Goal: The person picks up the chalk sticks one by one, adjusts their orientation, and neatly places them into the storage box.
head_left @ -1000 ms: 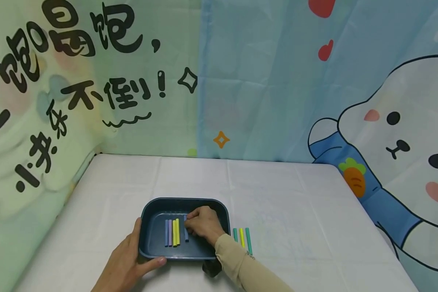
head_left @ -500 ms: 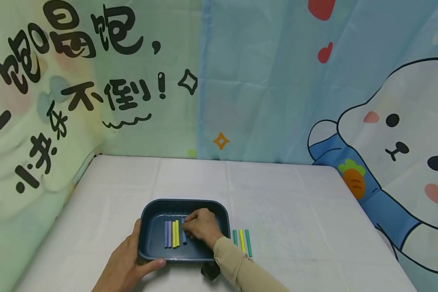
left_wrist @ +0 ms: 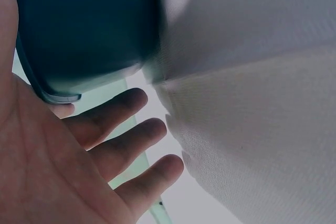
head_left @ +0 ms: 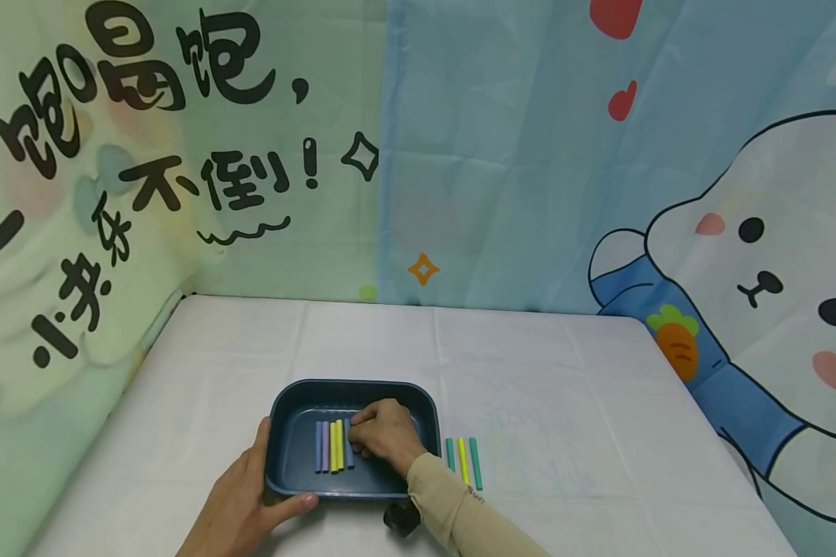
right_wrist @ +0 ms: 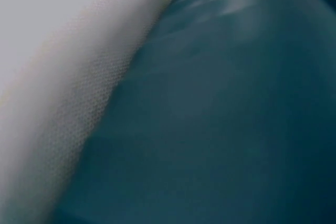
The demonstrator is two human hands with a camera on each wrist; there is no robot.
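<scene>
I watch the right hand [head_left: 385, 435] slide the blue stick [head_left: 349, 444] leftward across the dark tray [head_left: 426, 402]; a second ago it lay apart from the row, and now it sits tight against the yellow sticks [head_left: 336, 446], straightened parallel to them.

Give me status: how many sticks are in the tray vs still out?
Done: four sticks lie side by side in the dark tray. In hand: the right hand pinches a fifth, blue stick against that row, while the left hand holds the tray's near left corner. Left: three sticks, green, yellow, green, on the cloth right of the tray.
</scene>
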